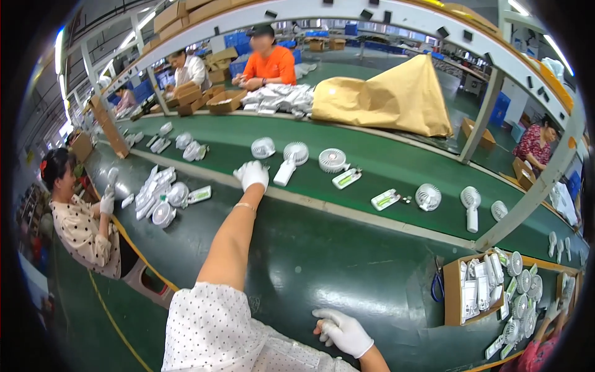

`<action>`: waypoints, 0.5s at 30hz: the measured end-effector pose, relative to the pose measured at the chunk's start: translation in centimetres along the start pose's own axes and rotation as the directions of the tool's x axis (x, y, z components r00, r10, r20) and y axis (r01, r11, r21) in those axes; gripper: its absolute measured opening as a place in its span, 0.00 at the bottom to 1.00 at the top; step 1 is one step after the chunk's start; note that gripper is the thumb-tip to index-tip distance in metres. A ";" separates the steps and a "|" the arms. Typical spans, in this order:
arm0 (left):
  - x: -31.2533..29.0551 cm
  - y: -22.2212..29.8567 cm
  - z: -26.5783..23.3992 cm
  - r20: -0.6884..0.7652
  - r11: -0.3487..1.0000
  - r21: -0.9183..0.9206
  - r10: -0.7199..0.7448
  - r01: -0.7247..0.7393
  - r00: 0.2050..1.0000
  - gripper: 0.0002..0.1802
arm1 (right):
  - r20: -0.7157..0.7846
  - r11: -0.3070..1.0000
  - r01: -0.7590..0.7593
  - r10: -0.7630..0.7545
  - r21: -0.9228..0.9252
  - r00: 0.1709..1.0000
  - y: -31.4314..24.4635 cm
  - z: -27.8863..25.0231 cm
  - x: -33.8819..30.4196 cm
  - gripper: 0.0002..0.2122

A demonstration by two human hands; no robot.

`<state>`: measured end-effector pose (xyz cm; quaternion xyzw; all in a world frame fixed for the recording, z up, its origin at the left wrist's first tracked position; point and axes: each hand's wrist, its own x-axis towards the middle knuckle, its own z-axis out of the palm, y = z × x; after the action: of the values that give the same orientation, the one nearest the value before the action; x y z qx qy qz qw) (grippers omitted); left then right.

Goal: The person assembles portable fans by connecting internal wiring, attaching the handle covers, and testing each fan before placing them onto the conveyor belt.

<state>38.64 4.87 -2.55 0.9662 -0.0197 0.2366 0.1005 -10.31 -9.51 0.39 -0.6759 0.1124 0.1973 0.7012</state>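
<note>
My left hand (253, 175), in a white glove, reaches over the near edge of the green conveyor belt (372, 170). Its fingers are closed at the lower part of a white handheld fan (263, 147), whose round head shows just beyond them; the hand hides the rest. To its right on the belt lies another white handheld fan (296, 153) with its handle toward me. My right hand (344, 332), also gloved, hovers low over the dark green worktable (297, 260). Its fingers are loosely bent and apart, with nothing visible in them; some bare fingertip shows.
Several fans and handles form a pile (158, 195) on the left of the table. At right stand a cardboard box (455, 291) of white parts, dark-handled pliers (437, 286) and more fans (520, 304). A metal post (533, 180) rises beside the belt. Co-workers sit left, right and across.
</note>
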 end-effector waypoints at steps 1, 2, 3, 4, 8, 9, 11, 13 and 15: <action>0.2 0.6 0.0 0.025 1.000 0.025 -0.001 0.001 1.000 0.12 | -0.017 1.000 0.004 -0.004 0.000 1.000 -0.3 0.0 -0.2 0.18; 0.6 0.7 -0.1 0.043 0.999 0.053 -0.006 0.003 0.999 0.12 | -0.029 1.000 0.014 -0.014 -0.004 0.999 -0.9 -0.1 -0.3 0.18; 0.8 0.4 0.1 0.051 0.998 0.061 -0.016 0.013 0.999 0.12 | -0.017 1.000 0.004 -0.004 -0.004 1.000 -0.9 -0.2 -0.2 0.18; 0.8 0.0 -0.1 -0.062 1.000 -0.001 0.026 -0.026 0.998 0.11 | -0.005 1.000 0.007 -0.007 0.009 1.000 -0.9 -0.2 0.0 0.18; -0.5 -1.1 -0.5 -0.178 0.930 -0.305 0.156 -0.205 0.972 0.12 | -0.001 1.000 0.020 -0.020 0.021 1.000 -0.4 0.3 -0.1 0.18; -1.3 -1.2 -1.0 -0.254 0.873 -0.420 0.148 -0.247 0.956 0.13 | 0.000 1.000 0.026 -0.026 0.016 1.000 -0.3 0.4 -0.1 0.18; -3.3 0.3 -3.2 -0.161 0.766 -0.628 0.042 -0.135 0.986 0.12 | -0.016 0.999 0.032 -0.032 0.025 0.999 0.0 0.4 0.0 0.18; -4.9 0.2 -5.6 -0.154 0.577 -0.806 0.012 -0.133 0.988 0.15 | -0.012 0.998 0.054 -0.053 0.014 0.998 0.2 0.4 -0.2 0.19; -7.0 -0.4 -8.0 0.240 0.141 -0.965 0.139 0.221 0.961 0.13 | -0.038 0.997 0.069 -0.068 0.022 0.997 0.5 0.4 0.0 0.20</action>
<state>28.85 6.84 1.11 0.6848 -0.1568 0.0273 0.7112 -10.56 -9.09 -0.07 -0.6746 0.1043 0.1592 0.7132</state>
